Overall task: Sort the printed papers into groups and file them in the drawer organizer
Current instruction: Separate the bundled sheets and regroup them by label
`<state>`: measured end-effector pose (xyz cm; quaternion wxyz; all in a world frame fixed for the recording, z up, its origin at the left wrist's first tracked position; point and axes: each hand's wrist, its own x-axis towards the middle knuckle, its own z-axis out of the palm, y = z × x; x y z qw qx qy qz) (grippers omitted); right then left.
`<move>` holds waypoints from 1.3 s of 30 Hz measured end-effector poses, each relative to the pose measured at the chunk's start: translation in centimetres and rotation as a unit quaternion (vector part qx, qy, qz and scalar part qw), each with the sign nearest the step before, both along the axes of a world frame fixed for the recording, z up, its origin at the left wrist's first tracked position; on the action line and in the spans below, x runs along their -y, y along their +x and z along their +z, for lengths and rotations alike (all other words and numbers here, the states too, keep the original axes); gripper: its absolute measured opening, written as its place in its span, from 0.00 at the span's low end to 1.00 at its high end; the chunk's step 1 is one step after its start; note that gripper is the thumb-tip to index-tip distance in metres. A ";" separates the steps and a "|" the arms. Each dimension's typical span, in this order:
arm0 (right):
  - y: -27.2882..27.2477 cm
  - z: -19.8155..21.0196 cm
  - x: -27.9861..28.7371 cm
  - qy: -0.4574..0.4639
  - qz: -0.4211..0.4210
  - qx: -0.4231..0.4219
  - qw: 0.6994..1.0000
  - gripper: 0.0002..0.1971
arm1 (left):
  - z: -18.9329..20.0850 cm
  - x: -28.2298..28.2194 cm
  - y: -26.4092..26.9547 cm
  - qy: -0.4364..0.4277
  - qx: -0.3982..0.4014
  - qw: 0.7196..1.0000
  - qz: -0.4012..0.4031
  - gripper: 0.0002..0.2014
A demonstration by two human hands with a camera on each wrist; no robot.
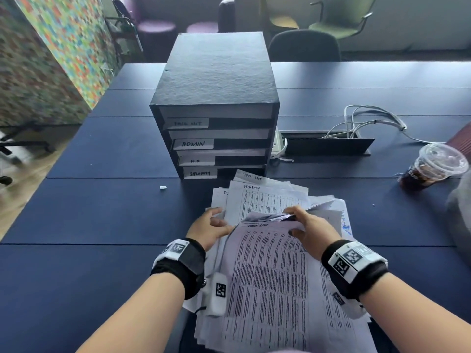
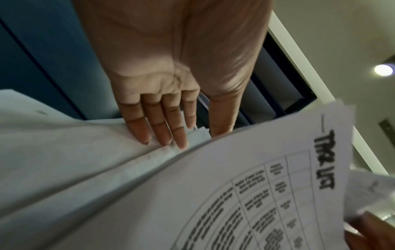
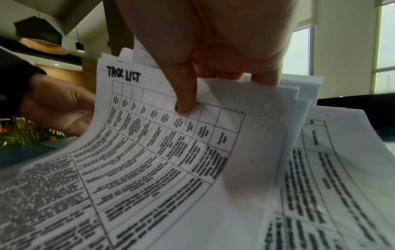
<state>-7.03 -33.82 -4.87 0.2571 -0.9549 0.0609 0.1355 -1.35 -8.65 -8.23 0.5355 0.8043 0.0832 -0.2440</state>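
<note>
Papers point(image 1: 267, 276) heaped on table point(image 1: 102, 212) before organizer point(image 1: 216, 98), right hand point(image 1: 308, 230) pinched top "TASK LIST" sheet point(image 3: 149, 152) lifted at far edge, left hand point(image 1: 209, 229) flat, fingers point(image 2: 162, 126) straight on pile.

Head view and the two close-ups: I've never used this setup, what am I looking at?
No machine here: a person's two hands, wearing wrist cameras. The wide picture comes from a head camera; the close-ups look along each wrist. On the blue table stand a black drawer organizer with labelled trays, an iced drink and a loose pile of printed papers. The right hand pinches the top edge of a sheet headed "Task List"; the left hand rests flat-fingered on the pile.
</note>
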 end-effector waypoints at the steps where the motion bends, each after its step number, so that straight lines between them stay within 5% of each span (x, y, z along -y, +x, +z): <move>1: 0.1 -0.1 0.0 -0.001 0.000 -0.002 1.000 0.21 | -0.2 0.2 -0.1 0.003 0.004 1.000 0.005 0.29; 7: 0.3 -0.3 -0.3 -0.006 -0.007 0.002 1.000 0.22 | 0.2 1.1 -0.3 0.009 0.090 0.994 0.058 0.28; 11: 0.5 0.0 -0.3 -0.008 -0.009 -0.011 1.000 0.23 | 0.8 1.5 -0.6 -0.010 0.083 0.995 -0.049 0.08; 17: 0.9 1.2 -0.6 0.036 -0.016 -0.016 0.999 0.47 | 1.3 0.8 -0.8 -0.045 0.043 0.992 -0.107 0.22; 21: 1.6 1.1 0.0 0.053 -0.034 -0.024 0.998 0.40 | 1.4 0.3 -0.6 -0.055 0.015 0.986 -0.155 0.25; 25: 1.7 0.8 0.0 0.035 -0.018 -0.042 0.998 0.30 | 0.7 -0.7 0.3 0.014 0.068 0.996 -0.063 0.20; 29: 1.6 0.7 -0.5 0.026 -0.014 -0.046 0.999 0.30 | -0.3 -1.6 0.8 0.078 0.078 0.994 0.007 0.11; 36: 1.7 0.9 -0.7 0.021 -0.016 -0.047 0.999 0.33 | 0.4 -0.7 -0.5 0.064 0.145 0.982 0.098 0.23; 39: 1.6 1.0 -0.8 0.016 -0.015 -0.044 0.999 0.33 | 0.7 -0.5 -0.3 0.092 0.144 0.985 0.029 0.16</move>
